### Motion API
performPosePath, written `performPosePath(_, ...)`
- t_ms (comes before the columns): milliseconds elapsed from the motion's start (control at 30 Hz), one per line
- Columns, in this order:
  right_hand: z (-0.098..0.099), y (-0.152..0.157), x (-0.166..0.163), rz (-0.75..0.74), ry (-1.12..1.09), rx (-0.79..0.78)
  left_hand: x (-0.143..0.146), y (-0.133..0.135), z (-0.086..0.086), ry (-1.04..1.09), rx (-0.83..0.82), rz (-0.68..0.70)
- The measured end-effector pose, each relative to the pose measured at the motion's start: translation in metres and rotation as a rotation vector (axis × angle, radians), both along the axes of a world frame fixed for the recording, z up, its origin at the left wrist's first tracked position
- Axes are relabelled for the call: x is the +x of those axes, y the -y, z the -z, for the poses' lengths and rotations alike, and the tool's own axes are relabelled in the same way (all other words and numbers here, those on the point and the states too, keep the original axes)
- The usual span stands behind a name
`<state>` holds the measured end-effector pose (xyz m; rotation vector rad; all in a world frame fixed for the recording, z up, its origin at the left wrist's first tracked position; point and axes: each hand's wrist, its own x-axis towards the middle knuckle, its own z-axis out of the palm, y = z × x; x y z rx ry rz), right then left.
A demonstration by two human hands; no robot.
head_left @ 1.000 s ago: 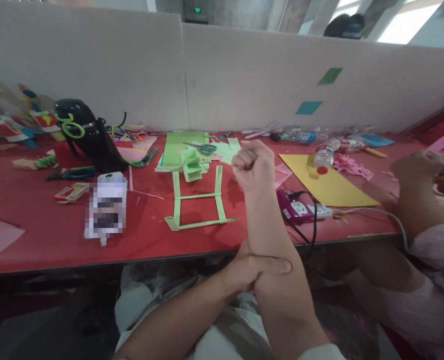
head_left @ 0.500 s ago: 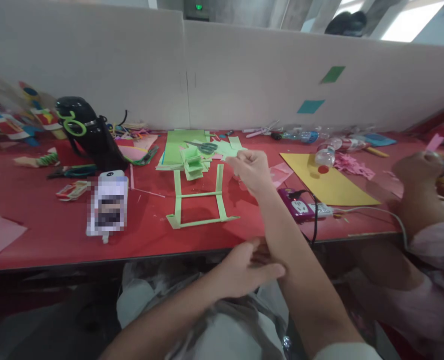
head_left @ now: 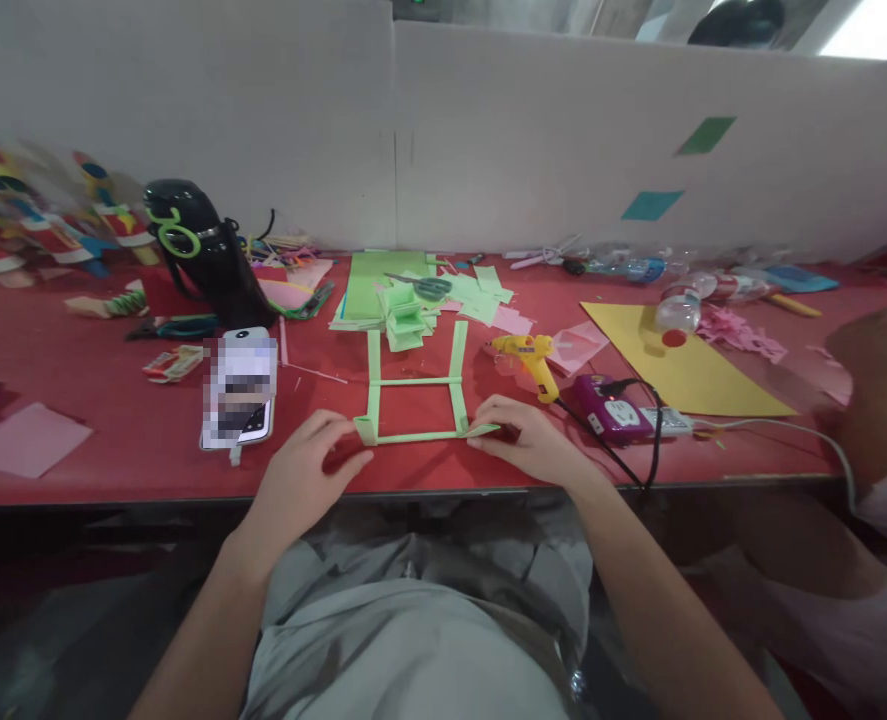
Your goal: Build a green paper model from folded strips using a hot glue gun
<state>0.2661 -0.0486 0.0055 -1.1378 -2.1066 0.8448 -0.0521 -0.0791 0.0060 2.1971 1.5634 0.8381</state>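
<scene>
The green frame [head_left: 414, 385] under my fingers is thin matt paper. My table [head_left: 113, 440] is smooth red, faintly shiny. The yellow glue gun [head_left: 531, 355] looks like glossy plastic.

We record a red table [head_left: 98, 470] along a white partition wall [head_left: 488, 130] bearing green and teal paper patches [head_left: 704, 135]; bright window light [head_left: 874, 12] shows above, at the far right.

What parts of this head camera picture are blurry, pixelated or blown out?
In the head view, the phone screen is pixelated, the paper figures at far left are smeared, the window at top right is blown out, and the green paper frame between both hands stays sharp.
</scene>
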Motion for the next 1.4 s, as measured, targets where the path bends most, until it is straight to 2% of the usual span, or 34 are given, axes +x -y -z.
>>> performPosePath(167,0.012,-0.002,-0.006,0.055,-0.046,0.055,0.005,-0.016,0.003,-0.044,-0.024,0.040)
performPosePath(400,0.015,-0.001,-0.010,0.090,-0.044,0.101,0.003,-0.024,0.007,0.021,0.013,0.118)
performPosePath(833,0.014,0.002,-0.014,0.146,-0.038,0.149,0.010,-0.025,0.012,0.032,0.096,0.067)
performPosePath(1133,0.017,-0.001,-0.014,0.169,0.003,0.105,0.007,-0.026,0.011,0.099,0.031,0.109)
performPosePath(1400,0.018,-0.002,-0.014,0.161,0.004,0.113,0.010,-0.026,0.010,0.093,0.034,0.084)
